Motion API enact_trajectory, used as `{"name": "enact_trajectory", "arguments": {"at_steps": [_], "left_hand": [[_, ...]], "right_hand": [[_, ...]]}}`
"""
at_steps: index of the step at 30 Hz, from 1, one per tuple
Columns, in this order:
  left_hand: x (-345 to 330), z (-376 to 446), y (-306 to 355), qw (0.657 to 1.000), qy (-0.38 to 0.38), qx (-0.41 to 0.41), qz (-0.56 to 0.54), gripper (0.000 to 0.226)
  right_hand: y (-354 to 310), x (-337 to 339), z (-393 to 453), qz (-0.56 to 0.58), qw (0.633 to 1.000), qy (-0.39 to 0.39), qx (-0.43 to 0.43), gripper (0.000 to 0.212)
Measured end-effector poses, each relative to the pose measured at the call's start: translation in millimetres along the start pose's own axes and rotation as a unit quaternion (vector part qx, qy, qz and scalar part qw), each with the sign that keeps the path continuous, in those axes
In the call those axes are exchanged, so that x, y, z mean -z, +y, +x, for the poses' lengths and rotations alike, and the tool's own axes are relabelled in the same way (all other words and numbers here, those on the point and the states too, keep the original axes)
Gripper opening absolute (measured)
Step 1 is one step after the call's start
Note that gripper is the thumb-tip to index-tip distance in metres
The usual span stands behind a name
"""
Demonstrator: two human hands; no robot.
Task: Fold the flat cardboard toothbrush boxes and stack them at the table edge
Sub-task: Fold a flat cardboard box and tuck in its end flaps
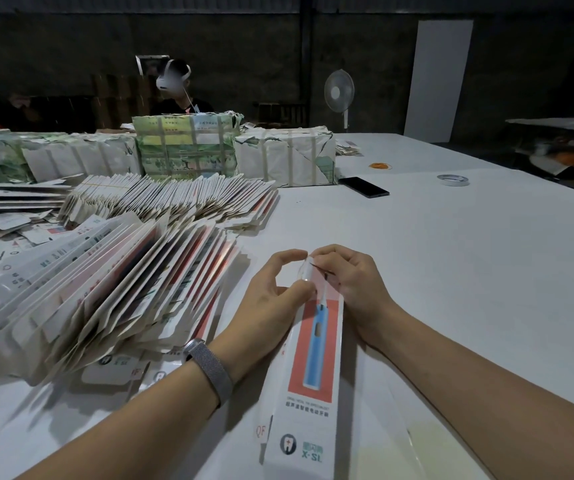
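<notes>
Head view is showing both hands, left hand (275, 292) and right hand (351, 282), pinching the toothbrush box (313, 368) end flap on the tabletop (451, 271); pressing unevenly risks creasing or tearing it.

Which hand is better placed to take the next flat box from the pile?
Probably the left hand. The fanned pile of flat boxes lies directly beside it, while the right hand is on the far side of the toothbrush box that both hands pinch at its far end.

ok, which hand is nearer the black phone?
Right. The right hand pinches the toothbrush box top, below the phone; the left hand sits further left.
</notes>
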State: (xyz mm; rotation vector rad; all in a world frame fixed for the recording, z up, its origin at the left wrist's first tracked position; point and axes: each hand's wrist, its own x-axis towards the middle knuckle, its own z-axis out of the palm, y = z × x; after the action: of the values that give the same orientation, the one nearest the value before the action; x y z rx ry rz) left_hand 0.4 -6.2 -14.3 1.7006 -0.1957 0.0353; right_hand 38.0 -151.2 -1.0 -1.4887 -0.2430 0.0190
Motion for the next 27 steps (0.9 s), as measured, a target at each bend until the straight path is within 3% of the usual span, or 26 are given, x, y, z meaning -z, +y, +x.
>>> {"name": "enact_trajectory", "arguments": {"at_steps": [21,27], "left_hand": [[1.7,0.6,1.1,1.0,-0.018,-0.005,-0.004,0.047],[0.6,-1.1,2.8,1.0,-0.024,-0.011,-0.001,0.049]], "right_hand": [[-0.1,1.3,3.7,-0.045,0.999,0.026,-0.012,0.038],[1.3,1.2,3.3,-0.034,0.999,0.015,-0.005,0.03]]}}
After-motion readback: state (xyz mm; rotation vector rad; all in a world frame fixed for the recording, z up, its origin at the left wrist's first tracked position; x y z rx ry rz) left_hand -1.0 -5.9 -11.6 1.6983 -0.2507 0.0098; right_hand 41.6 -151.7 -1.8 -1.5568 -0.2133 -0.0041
